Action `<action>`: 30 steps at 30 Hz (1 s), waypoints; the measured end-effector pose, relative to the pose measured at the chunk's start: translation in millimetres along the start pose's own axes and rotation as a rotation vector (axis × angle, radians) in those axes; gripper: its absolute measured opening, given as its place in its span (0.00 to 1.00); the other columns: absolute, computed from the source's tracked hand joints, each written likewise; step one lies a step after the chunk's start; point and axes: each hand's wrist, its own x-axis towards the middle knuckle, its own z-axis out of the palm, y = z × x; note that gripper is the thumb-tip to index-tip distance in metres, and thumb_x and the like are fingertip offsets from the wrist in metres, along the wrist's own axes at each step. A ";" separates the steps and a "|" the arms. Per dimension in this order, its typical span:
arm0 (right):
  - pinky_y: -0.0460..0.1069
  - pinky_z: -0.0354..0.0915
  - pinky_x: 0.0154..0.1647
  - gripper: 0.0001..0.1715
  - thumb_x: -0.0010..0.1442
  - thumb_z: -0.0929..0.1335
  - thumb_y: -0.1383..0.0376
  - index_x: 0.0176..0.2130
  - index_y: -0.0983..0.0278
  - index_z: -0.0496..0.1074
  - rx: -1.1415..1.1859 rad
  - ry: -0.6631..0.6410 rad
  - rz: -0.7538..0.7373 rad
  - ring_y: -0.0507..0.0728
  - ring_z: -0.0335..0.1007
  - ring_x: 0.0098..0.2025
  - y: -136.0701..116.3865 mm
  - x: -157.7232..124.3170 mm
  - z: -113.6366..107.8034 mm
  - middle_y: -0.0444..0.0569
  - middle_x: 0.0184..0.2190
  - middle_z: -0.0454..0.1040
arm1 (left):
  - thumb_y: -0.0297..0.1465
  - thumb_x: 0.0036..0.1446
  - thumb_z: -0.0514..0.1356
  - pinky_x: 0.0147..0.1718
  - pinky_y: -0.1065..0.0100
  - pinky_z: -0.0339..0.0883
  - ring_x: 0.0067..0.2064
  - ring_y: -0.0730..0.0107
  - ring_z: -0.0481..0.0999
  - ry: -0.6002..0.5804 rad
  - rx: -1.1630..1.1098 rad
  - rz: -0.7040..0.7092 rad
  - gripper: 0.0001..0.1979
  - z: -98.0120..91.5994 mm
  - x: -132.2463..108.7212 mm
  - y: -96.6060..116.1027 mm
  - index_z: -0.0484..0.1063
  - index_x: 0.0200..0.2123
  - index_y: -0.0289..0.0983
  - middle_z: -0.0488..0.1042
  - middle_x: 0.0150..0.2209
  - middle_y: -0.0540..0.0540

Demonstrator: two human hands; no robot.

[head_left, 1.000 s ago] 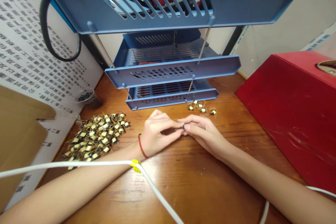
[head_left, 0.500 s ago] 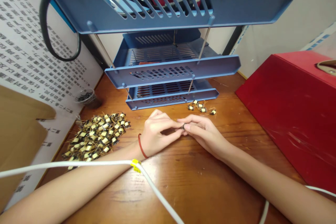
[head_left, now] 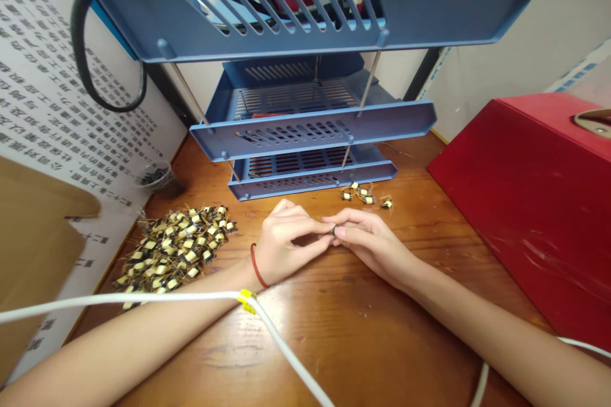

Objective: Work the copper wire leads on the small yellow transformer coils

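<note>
At the far left, a brown cardboard sheet (head_left: 33,248), leaning in front of a white board with printed words (head_left: 57,108). Above that, a black cable loop (head_left: 88,70) hanging down. On the wooden worktop (head_left: 334,337), far back by the board, a little clear cup (head_left: 157,177) with dark bits inside. Nearer, a big heap of coil parts (head_left: 176,245), yellow and black, with thin brown wires sticking out. Across the left arm, a white cord (head_left: 143,297) with a yellow tag (head_left: 245,299), running down to the near edge.

In the middle, the left hand (head_left: 281,240), low over the worktop, with a red band (head_left: 256,265) round the wrist. Fingers pulled in narrow, thumb and first finger pinching one small coil part (head_left: 333,229). Same part pinched from the other side by the right hand (head_left: 372,243), fingers also close together. Held right between the two hands, just above the wood, in the middle of the worktop.

Behind the hands, a blue tray rack (head_left: 310,130) with slotted trays, one over another. Just in front of its lowest tray, a little way past the right hand, a few loose coil parts (head_left: 365,194) lying on the wood. At the right, a big red box (head_left: 525,203), well apart from the hands.
</note>
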 end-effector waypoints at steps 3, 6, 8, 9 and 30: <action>0.46 0.60 0.36 0.07 0.47 0.72 0.67 0.32 0.62 0.76 0.026 -0.003 0.005 0.49 0.65 0.31 0.0 0.2 -0.5 0.44 0.27 0.74 | 0.27 0.49 0.63 0.30 0.69 0.60 0.24 0.76 0.71 -0.018 0.003 0.007 0.02 -0.8 0.2 0.5 0.75 0.29 0.35 0.76 0.22 0.50; 0.47 0.60 0.36 0.07 0.47 0.72 0.67 0.31 0.62 0.76 0.030 -0.006 0.008 0.50 0.65 0.31 -0.7 0.3 -0.4 0.44 0.28 0.75 | 0.27 0.49 0.62 0.30 0.68 0.60 0.24 0.76 0.71 -0.023 0.005 0.005 0.02 -1.3 0.6 1.0 0.75 0.29 0.35 0.76 0.22 0.50; 0.47 0.61 0.36 0.07 0.47 0.72 0.66 0.32 0.62 0.76 0.021 -0.003 0.010 0.49 0.66 0.30 -1.1 0.0 0.1 0.45 0.28 0.74 | 0.27 0.49 0.63 0.30 0.68 0.60 0.24 0.76 0.71 -0.015 0.002 0.000 0.02 -1.2 0.8 1.1 0.75 0.29 0.35 0.76 0.22 0.50; 0.47 0.61 0.36 0.07 0.47 0.72 0.66 0.32 0.62 0.76 0.013 0.001 0.010 0.50 0.66 0.30 -1.2 -0.2 0.3 0.45 0.28 0.74 | 0.27 0.49 0.63 0.30 0.68 0.60 0.24 0.76 0.71 -0.009 0.002 -0.002 0.02 -1.1 0.8 1.0 0.75 0.29 0.35 0.76 0.22 0.50; 0.48 0.62 0.40 0.10 0.49 0.71 0.64 0.35 0.63 0.74 -0.110 0.022 -0.029 0.50 0.69 0.33 0.4 -1.8 0.5 0.47 0.33 0.76 | 0.27 0.49 0.62 0.30 0.68 0.60 0.24 0.75 0.71 -0.020 0.039 0.015 0.01 -1.0 0.7 1.3 0.74 0.28 0.34 0.76 0.22 0.49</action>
